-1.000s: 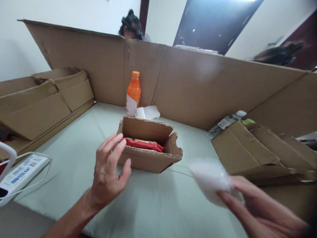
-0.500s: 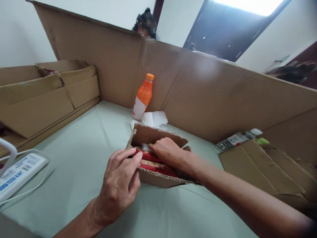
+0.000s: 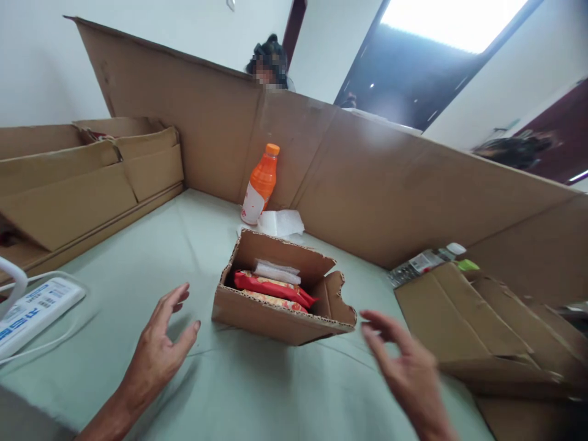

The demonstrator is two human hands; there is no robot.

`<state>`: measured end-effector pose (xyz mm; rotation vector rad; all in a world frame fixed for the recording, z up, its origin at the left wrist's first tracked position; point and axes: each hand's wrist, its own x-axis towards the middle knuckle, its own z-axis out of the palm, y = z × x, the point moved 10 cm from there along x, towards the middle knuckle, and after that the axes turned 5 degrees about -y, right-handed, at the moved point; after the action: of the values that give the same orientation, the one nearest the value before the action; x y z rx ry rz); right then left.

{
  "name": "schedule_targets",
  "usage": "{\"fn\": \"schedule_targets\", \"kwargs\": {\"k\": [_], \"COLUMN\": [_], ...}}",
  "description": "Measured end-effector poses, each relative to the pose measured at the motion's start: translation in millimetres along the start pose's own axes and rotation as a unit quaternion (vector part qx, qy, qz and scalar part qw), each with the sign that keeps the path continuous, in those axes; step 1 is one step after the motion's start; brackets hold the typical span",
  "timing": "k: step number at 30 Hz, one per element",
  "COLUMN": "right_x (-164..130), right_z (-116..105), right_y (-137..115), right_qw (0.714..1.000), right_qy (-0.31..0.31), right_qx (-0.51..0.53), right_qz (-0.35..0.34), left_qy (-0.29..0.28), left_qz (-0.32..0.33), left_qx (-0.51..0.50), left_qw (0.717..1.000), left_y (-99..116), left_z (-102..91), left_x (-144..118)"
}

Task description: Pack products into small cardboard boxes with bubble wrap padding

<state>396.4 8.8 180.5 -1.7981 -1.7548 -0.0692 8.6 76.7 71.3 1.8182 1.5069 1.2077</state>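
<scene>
Green tabletop: both hands — left (image 3: 158,349), right (image 3: 404,367) — now withdrawn from box (image 3: 280,300), open, empty; clear packet (image 3: 276,271) left inside.

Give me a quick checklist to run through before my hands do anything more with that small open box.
1. Left hand free: ok, open, holding nothing, left of the box.
2. Right hand free: ok, open, empty, right of the box.
3. Box open: ok, flaps up, top uncovered.
4. Contents seated: ok, clear packet lies on the red packets, below the rim.
5. Box intact: not ok, right flap has a torn edge.
6. Bottle out of the way: ok, upright behind the box, apart from it.
</scene>
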Motion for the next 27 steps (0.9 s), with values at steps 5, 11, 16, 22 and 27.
{"fn": "schedule_targets", "kwargs": {"k": [5,11,16,22,27], "right_x": [-31,-29,-51,44,128], "right_z": [108,102,97,184,275], "right_y": [-2,27,53,-34,-135], "right_qw": [0.983,0.967,0.94,0.914,0.916], "right_qy": [-0.123,-0.105,-0.132,-0.189,-0.157], "right_qx": [0.116,0.171,0.261,0.357,0.368], "right_qz": [0.073,0.157,0.174,0.047,-0.029], "left_qy": [-0.06,-0.073,-0.1,0.0,0.089], "left_qz": [-0.043,-0.008,0.055,-0.003,-0.031], "left_qx": [-0.132,-0.168,-0.124,-0.109,-0.099], "left_qw": [0.989,0.983,0.986,0.994,0.991], "left_y": [-6,33,40,-11,-45], "left_z": [38.3,75.1,74.1,25.2,-5.4], "left_x": [18,2,-68,-52,19]}}
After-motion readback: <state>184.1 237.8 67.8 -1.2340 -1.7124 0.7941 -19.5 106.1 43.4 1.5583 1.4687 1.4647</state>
